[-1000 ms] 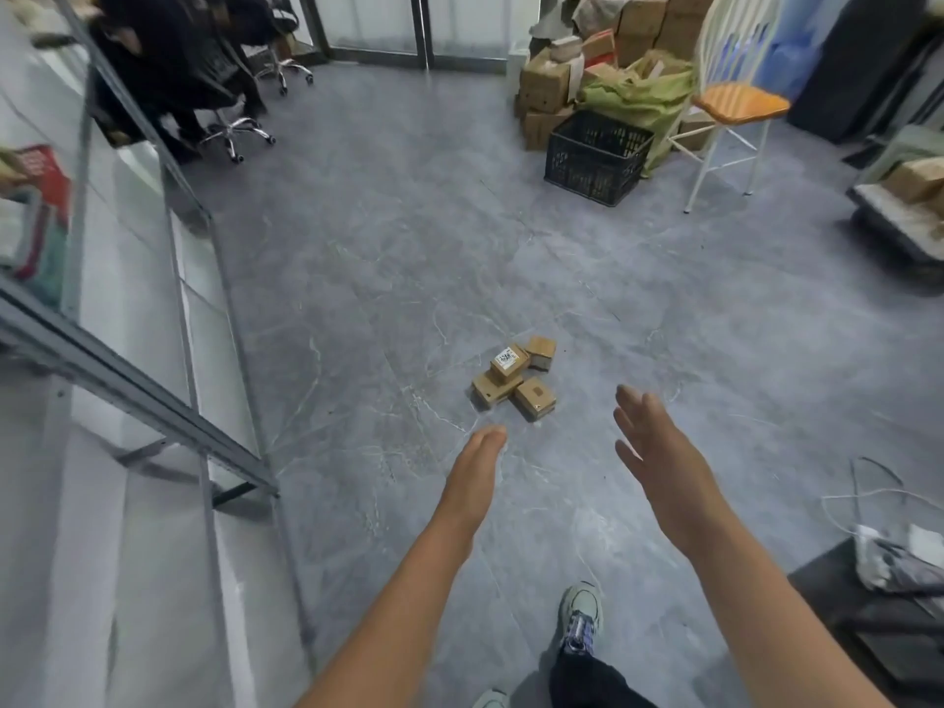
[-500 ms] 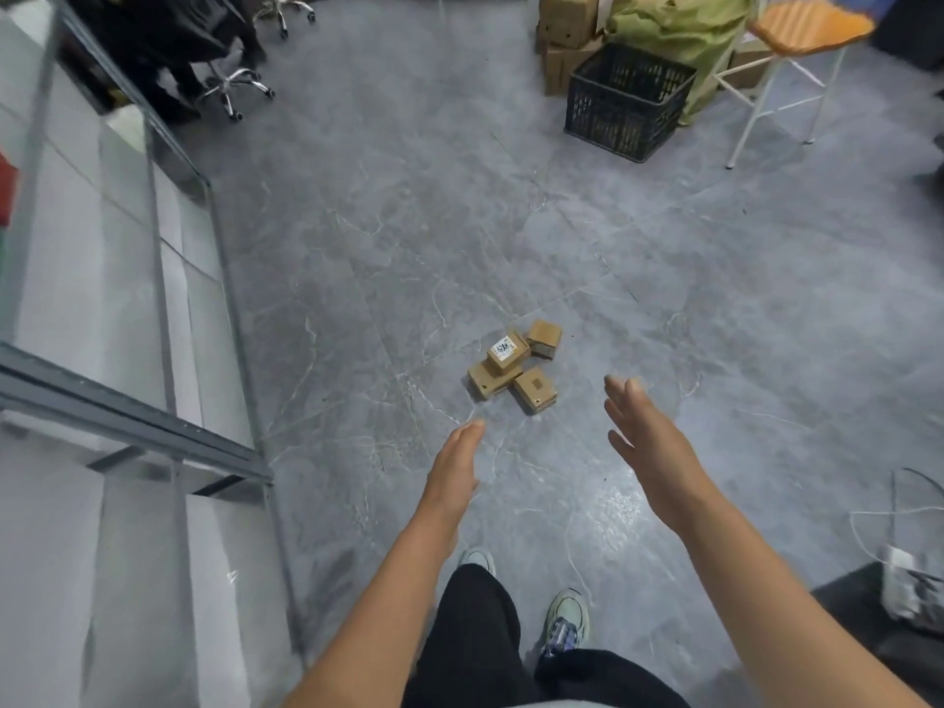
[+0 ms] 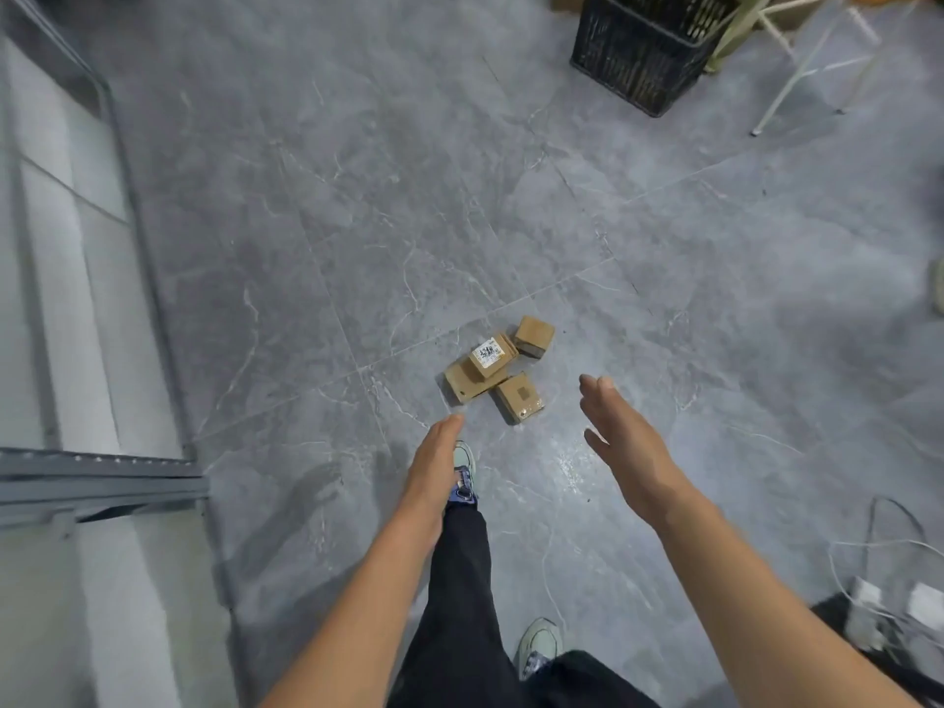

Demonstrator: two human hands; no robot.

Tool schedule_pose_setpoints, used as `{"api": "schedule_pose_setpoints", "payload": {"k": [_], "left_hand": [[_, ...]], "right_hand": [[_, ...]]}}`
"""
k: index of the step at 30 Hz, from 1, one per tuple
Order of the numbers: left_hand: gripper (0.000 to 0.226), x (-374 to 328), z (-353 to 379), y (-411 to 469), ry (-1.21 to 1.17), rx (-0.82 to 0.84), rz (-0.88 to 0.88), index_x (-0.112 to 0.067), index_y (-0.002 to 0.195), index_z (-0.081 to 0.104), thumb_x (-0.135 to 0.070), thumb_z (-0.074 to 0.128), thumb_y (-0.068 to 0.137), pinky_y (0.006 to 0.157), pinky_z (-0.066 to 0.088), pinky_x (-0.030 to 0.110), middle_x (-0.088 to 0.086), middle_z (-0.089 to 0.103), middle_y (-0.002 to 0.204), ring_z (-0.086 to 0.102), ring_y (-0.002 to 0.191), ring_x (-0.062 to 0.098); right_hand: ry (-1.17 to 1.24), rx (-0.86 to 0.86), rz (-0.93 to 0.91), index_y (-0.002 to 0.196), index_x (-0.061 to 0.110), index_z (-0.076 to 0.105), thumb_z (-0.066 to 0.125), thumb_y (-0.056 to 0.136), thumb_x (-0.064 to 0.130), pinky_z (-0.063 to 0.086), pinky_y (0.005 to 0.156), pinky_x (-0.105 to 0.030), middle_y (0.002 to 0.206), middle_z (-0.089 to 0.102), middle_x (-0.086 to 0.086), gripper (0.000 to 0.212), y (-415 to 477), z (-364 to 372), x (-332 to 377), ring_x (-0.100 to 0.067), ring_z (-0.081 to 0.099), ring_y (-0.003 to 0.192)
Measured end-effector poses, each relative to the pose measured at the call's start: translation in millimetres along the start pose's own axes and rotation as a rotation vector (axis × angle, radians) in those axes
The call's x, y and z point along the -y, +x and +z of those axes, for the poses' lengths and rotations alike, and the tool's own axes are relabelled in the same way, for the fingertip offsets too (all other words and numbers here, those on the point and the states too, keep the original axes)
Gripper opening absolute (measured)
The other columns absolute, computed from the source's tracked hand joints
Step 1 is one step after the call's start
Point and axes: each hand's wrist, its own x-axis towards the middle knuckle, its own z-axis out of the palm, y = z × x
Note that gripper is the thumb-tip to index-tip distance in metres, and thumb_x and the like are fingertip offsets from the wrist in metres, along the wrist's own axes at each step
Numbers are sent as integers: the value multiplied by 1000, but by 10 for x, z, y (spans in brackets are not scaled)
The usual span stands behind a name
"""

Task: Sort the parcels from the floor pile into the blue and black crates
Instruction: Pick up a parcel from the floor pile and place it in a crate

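A small pile of brown cardboard parcels lies on the grey floor. One parcel with a white label (image 3: 489, 356) rests on top of a flat parcel (image 3: 462, 383). A cube parcel (image 3: 534, 336) sits behind them, and another parcel (image 3: 519, 397) lies nearest me. My left hand (image 3: 434, 465) reaches out flat, fingers straight, just short of the pile's left side. My right hand (image 3: 620, 442) hovers to the right of the pile, fingers extended, holding nothing. The black crate (image 3: 646, 46) stands far back at the upper right. No blue crate is in view.
A metal shelving rack (image 3: 97, 477) runs along the left side. White chair legs (image 3: 797, 69) stand beside the black crate. Cables and a power strip (image 3: 889, 600) lie at the lower right. My legs and shoes (image 3: 465, 467) are below my hands.
I have stepped closer to the pile and tilted my view downward. Both hands stay outstretched and empty, now nearer to the parcels. My left foot has moved forward under my left hand.
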Motion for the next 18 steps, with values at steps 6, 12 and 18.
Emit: {"api": "schedule_pose_setpoints", "payload": {"k": [6, 12, 18], "left_hand": [[15, -411, -76, 1057, 27, -16, -95, -38, 120, 49, -43, 43, 107, 112, 40, 39, -11, 51, 127, 50, 114, 7], [44, -425, 30, 2013, 47, 4, -191, -37, 146, 47, -52, 43, 105, 120, 35, 45, -7, 47, 150, 45, 134, 10], [43, -172, 350, 3059, -10, 3, -299, -42, 145, 45, -55, 43, 104, 118, 34, 45, -11, 43, 155, 40, 143, 12]], "right_hand": [[-48, -9, 97, 162, 28, 34, 37, 103, 65, 25, 128, -42, 167, 33, 15, 70, 1097, 105, 233, -5, 33, 151], [-72, -1, 204, 162, 24, 35, 34, 106, 63, 25, 128, -42, 167, 34, 11, 69, 2237, 104, 154, -6, 33, 151], [-104, 25, 302, 161, 20, 36, 34, 106, 62, 26, 127, -42, 167, 34, 4, 69, 3563, 58, -320, -12, 32, 153]]}}
